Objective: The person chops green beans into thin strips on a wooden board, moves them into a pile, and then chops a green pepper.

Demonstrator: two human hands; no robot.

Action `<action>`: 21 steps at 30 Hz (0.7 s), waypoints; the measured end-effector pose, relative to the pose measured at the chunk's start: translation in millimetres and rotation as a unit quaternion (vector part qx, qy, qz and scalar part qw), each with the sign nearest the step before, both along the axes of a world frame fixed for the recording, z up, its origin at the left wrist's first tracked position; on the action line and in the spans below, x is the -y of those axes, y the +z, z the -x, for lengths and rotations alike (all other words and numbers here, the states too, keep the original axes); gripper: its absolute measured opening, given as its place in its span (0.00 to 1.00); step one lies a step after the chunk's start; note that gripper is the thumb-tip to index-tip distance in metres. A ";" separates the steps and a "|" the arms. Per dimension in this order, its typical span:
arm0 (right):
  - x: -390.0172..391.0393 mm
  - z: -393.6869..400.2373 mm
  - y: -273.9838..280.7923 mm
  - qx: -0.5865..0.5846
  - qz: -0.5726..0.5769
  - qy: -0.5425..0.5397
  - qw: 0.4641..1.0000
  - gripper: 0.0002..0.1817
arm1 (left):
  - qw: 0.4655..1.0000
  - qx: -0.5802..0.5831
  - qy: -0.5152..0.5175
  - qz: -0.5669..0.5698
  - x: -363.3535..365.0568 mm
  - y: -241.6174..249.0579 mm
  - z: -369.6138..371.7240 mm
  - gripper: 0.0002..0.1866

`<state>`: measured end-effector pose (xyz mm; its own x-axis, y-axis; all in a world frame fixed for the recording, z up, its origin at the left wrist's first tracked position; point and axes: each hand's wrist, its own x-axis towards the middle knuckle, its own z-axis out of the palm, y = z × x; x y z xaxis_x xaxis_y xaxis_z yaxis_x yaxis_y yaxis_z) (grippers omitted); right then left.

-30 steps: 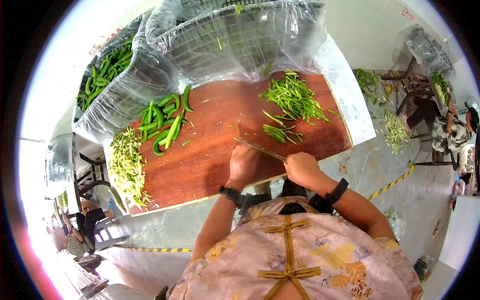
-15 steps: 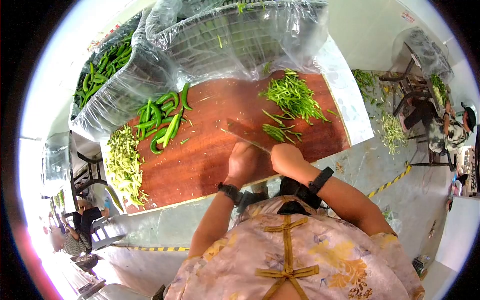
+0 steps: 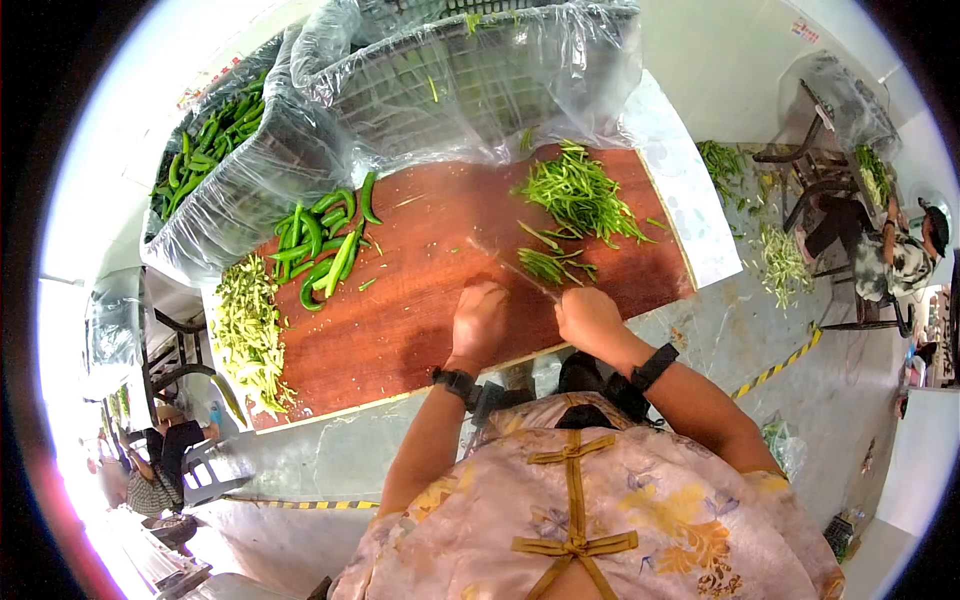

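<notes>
My right hand is closed around the handle of a knife, whose thin blade slants up and left over the red-brown board. Beside it, my left hand is curled with its knuckles up; whatever is in its fingers is hidden. Just past the knife lie a few cut green strips, below a larger heap of sliced green peppers. Whole green chili peppers are grouped at the board's left, next to a pile of pale cut pieces.
Behind the board stand a plastic-lined crate and another lined crate full of green peppers. White sheeting borders the right side. One person sits at far right, another at far left.
My right hand has shifted a little to the right with the knife, and the gap to my left hand is wider. The pepper piles look the same.
</notes>
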<state>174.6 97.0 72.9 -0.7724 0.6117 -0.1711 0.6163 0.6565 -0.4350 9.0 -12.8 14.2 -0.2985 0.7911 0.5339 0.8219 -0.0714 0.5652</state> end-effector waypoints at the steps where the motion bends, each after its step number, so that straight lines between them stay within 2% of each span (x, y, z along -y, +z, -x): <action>1: 3.1 -1.0 3.5 0.000 0.001 0.000 1.000 0.15 | 1.000 -0.017 0.013 -0.001 0.5 -0.3 -0.1 0.10; 4: 12.9 -2.7 11.3 0.006 0.011 0.035 0.999 0.16 | 1.000 -0.012 0.004 -0.010 1.5 -0.4 0.9 0.11; 8: 16.4 -2.1 13.1 0.038 0.031 0.030 0.998 0.16 | 1.000 -0.013 0.002 0.003 2.1 2.0 0.9 0.12; 17: 17.4 5.5 11.2 0.050 0.042 0.026 0.998 0.15 | 0.999 -0.022 0.018 0.037 1.5 -5.2 2.6 0.09; 21: 18.4 21.4 2.8 0.026 0.034 0.034 0.999 0.12 | 0.999 -0.012 0.012 0.044 0.9 -5.3 2.5 0.07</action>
<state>153.3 78.6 75.7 -0.8002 0.5443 -0.2519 0.5950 0.6673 -0.4480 6.5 -13.7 8.9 -0.3056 0.8281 0.4699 0.8357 -0.0033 0.5492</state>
